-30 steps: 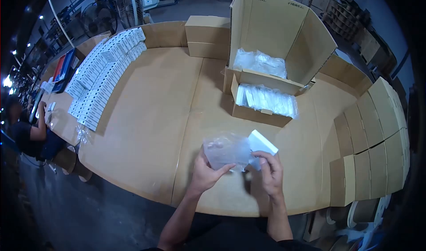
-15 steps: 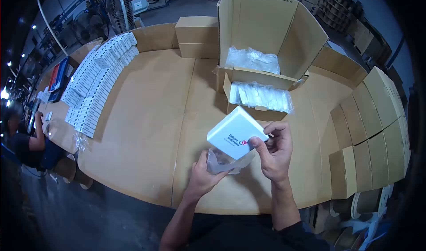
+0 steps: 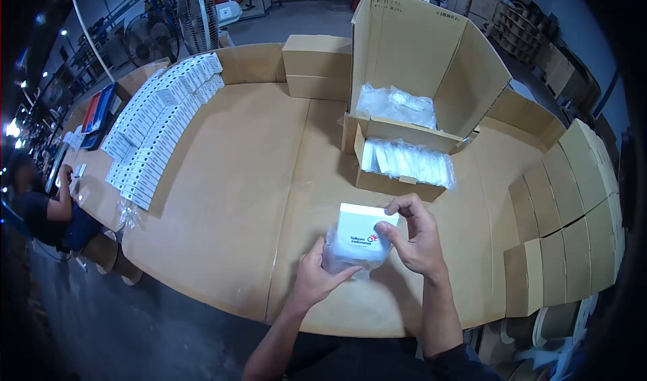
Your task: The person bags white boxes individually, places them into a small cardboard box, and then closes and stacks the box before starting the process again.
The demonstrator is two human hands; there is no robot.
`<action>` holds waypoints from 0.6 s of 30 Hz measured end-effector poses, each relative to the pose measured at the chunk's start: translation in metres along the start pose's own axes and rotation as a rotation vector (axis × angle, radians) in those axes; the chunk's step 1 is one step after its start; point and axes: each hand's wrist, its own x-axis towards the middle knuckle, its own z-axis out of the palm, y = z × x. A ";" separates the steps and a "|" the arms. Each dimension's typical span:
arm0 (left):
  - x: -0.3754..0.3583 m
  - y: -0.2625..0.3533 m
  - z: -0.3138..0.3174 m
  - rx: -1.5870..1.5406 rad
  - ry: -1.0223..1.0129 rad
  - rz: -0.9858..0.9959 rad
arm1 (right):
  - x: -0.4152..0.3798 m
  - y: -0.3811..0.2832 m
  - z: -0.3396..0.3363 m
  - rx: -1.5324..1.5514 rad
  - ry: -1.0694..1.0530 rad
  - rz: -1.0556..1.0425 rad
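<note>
A white box [image 3: 360,226] printed "Telkom Indonesia" is upright in front of me, its lower part inside a clear plastic bag [image 3: 331,260]. My left hand [image 3: 318,276] grips the bag from the left, its thumb across the lower front. At the box's upper right edge, my right hand [image 3: 414,241] pinches it between thumb and fingers. Just beyond my hands, an open carton [image 3: 397,185] holds a row of bagged white boxes [image 3: 411,162]. Behind that, a taller open carton [image 3: 411,44] contains clear plastic bags [image 3: 396,106].
Stacked white boxes [image 3: 165,121] line the table's left side. Brown cartons [image 3: 566,212] are stacked at the right edge, and another carton [image 3: 317,68] stands at the back. A person [image 3: 50,209] sits at the far left. Fans [image 3: 195,17] stand behind the table [image 3: 229,199].
The white box has gone from tilted above the bag to upright and partly inside it. My right hand has lowered with it. The camera view has shifted slightly.
</note>
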 end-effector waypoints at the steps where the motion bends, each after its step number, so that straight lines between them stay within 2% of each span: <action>1: 0.000 0.000 0.001 -0.074 0.017 0.019 | 0.001 0.002 0.000 -0.037 -0.006 0.012; 2: 0.001 0.000 0.003 -0.148 0.034 0.038 | 0.003 0.003 0.000 -0.075 -0.013 0.025; 3: 0.000 0.012 0.006 -0.370 -0.031 0.079 | 0.004 0.004 0.002 -0.077 -0.009 0.036; 6: 0.002 -0.013 0.006 -0.562 0.033 -0.058 | 0.007 0.006 0.002 -0.132 -0.067 0.069; 7: 0.002 -0.013 0.011 -0.469 0.095 -0.047 | 0.007 0.012 0.003 -0.160 -0.109 0.075; 11: 0.006 -0.025 0.013 -0.632 0.191 -0.079 | -0.004 0.027 0.013 0.439 0.086 0.295; 13: 0.008 -0.024 0.008 -0.648 0.224 -0.067 | -0.018 0.040 0.009 0.462 0.012 0.404; 15: 0.011 -0.026 0.007 -0.531 0.239 -0.011 | -0.032 0.044 0.015 0.531 -0.006 0.530; 16: 0.012 -0.027 0.006 -0.473 0.245 0.016 | -0.036 0.046 0.020 0.534 0.014 0.524; 18: 0.010 -0.031 0.004 -0.604 0.249 -0.051 | -0.040 0.053 0.030 0.538 0.057 0.516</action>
